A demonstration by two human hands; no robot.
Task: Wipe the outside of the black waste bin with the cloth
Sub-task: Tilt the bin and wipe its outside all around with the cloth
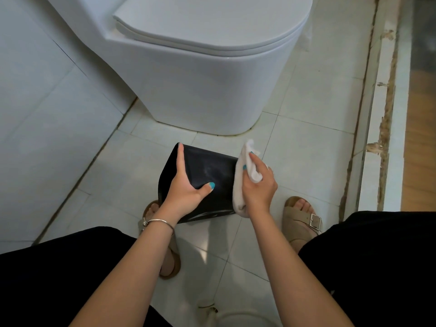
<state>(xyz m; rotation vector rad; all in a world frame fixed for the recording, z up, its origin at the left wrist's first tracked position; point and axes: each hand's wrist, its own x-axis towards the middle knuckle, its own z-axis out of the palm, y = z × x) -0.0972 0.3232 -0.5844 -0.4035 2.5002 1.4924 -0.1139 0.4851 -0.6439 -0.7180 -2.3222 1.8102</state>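
White toilet (212, 74) close behind black waste bin (210, 171), sandals (304, 220) flanking.

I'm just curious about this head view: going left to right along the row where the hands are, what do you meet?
Wall tiles → left hand gripping the black bin → white cloth → right hand → worn door sill → wooden floor.

One black waste bin (207, 171) is seen between two hands: left hand (186, 192), right hand (259, 185). One white cloth (240, 178) is counted under the right hand. One toilet (200, 67) is located beyond both hands; two sandals (304, 223) are counted below them.
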